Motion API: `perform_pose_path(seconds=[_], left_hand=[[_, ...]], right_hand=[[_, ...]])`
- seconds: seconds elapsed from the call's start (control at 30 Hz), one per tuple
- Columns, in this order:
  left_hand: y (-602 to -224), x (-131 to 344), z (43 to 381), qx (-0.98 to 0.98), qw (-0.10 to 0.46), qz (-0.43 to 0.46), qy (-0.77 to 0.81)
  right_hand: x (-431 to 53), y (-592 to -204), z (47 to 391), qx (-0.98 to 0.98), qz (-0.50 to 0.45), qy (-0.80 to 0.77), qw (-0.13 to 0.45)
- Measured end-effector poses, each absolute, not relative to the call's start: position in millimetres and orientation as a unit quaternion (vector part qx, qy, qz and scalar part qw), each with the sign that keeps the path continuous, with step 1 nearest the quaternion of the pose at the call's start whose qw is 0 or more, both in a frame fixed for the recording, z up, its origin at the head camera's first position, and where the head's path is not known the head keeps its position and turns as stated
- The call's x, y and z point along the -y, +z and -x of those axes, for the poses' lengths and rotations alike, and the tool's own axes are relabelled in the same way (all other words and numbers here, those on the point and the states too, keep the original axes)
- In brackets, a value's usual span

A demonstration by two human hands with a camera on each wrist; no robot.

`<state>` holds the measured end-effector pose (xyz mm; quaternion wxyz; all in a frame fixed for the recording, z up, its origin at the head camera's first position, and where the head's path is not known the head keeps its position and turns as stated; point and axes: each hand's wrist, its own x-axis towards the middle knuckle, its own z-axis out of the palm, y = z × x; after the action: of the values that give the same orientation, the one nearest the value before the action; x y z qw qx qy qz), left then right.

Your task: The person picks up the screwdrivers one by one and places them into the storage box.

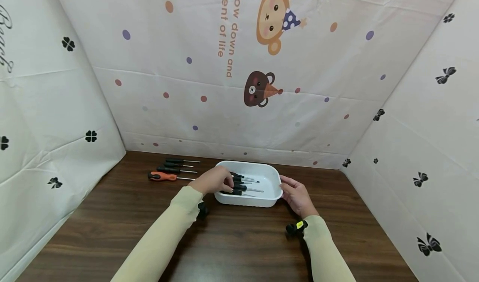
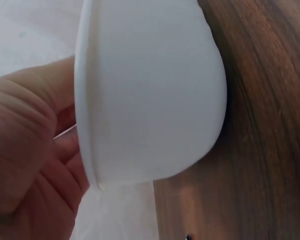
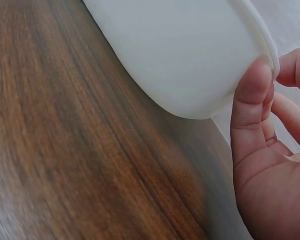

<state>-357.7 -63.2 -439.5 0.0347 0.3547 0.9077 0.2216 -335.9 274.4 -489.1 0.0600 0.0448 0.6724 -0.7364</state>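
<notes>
Orange "slow down" lettering point(image 1: 236, 14) behind white tray point(image 1: 270, 183)

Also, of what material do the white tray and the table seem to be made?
White tray: probably plastic, smooth with a soft sheen; its rounded corners and rim look moulded. Table: wood or wood-look laminate, dark brown and slightly glossy; grain streaks show, but the pictures cannot settle which.
</notes>
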Motion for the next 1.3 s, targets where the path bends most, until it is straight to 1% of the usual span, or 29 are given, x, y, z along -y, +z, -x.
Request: perform_pose_path(seconds=[0.2,0.43,0.63,1.13,1.3], left_hand=[[-439.3,74.8,356.5,-0.891,0.038,-0.318,0.323],[-443.6,92.4,354.7,-0.857,0.015,-0.334,0.392],[-445.6,109.3,350.7,-0.837,0.014,-0.313,0.449],[-454.3,158.0,352.1,-0.831,-0.028,-0.278,0.481],[-456.5,175.0,351.9,-0.836,-0.034,-0.244,0.49]], right_hand=[[-273.8,-489.0,335.2,-0.667,-0.03,-0.742,0.06],[-272.2,-487.4,334.9,-0.668,-0.025,-0.741,0.06],[-271.8,-486.8,335.1,-0.675,-0.029,-0.735,0.061],[-273.4,-486.0,336.4,-0.673,-0.031,-0.737,0.055],[-273.4,-486.0,335.6,-0.677,-0.031,-0.733,0.056]])
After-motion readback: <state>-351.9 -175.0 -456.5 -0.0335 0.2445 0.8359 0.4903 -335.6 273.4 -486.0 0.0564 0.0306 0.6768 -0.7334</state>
